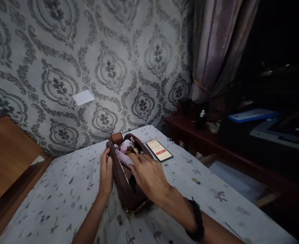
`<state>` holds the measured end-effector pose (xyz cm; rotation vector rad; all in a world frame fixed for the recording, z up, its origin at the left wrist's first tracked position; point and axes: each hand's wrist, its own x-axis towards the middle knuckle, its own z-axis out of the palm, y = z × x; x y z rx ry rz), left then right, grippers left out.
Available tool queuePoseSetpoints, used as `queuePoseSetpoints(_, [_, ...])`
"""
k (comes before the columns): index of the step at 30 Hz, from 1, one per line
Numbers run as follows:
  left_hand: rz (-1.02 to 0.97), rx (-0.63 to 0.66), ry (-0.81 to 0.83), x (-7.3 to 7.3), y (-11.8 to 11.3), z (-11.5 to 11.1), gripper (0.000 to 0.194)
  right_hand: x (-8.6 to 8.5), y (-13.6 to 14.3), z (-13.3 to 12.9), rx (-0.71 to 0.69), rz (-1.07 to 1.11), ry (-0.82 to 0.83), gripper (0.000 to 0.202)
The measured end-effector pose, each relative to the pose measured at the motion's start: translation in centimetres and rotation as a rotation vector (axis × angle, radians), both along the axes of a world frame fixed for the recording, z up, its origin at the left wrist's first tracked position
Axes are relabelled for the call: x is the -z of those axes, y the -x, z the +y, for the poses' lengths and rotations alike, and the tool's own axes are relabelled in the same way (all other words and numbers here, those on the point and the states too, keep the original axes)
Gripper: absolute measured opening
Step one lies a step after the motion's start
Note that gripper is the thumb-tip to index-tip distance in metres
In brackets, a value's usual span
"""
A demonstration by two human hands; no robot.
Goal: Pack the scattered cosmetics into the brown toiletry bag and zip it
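A brown zip-top bag (117, 171) lies open on the patterned sheet, filled with small toiletries. My left hand (106, 169) grips its left side near the far corner. From the right, my right hand (149, 173) reaches into the opening with bent fingers; the fingertips are partly hidden, and what they hold cannot be made out. Beside those fingers is a pale pink tube (124, 158). Farther back in the bag are a pink cap (123, 149) and a gold-coloured slim container (134, 147). A dark band (196, 218) circles my right wrist.
A phone (159, 150) with a lit screen lies right of the bag on the bed (73, 189). A wooden panel (12, 159) borders the left. At right stands a dark red table (190, 130) with a small bottle (201, 120) and a blue-edged flat object (252, 115).
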<state>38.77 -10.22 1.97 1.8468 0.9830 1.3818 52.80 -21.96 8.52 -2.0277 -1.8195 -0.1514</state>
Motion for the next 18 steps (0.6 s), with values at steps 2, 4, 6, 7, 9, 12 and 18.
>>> queuePoseSetpoints(2, [0.001, 0.001, -0.005, 0.10, 0.02, 0.05, 0.055, 0.06, -0.01, -0.02, -0.006, -0.011, 0.020, 0.022])
queuePoseSetpoints(4, [0.005, 0.000, -0.009, 0.15, 0.04, 0.09, 0.055, 0.14, -0.04, 0.04, -0.022, -0.012, 0.037, 0.018])
queuePoseSetpoints(6, [0.009, -0.001, -0.012, 0.15, 0.06, 0.11, 0.056, 0.14, -0.10, 0.21, -0.039, -0.005, 0.053, 0.016])
queuePoseSetpoints(7, [0.011, 0.000, -0.012, 0.14, 0.08, 0.12, 0.056, 0.09, -0.13, 0.32, -0.042, -0.002, 0.063, 0.017])
queuePoseSetpoints(9, [0.013, 0.006, -0.012, 0.14, 0.14, 0.14, 0.057, -0.12, -0.20, 0.55, -0.048, -0.002, 0.087, 0.021])
queuePoseSetpoints(12, [0.011, 0.011, -0.016, 0.22, 0.23, 0.17, 0.058, -0.50, -0.25, 0.73, -0.065, -0.011, 0.100, 0.028])
queuePoseSetpoints(18, [0.016, 0.020, -0.023, 0.41, 0.36, 0.20, 0.057, -0.34, -0.14, 0.58, -0.085, 0.020, 0.049, 0.037])
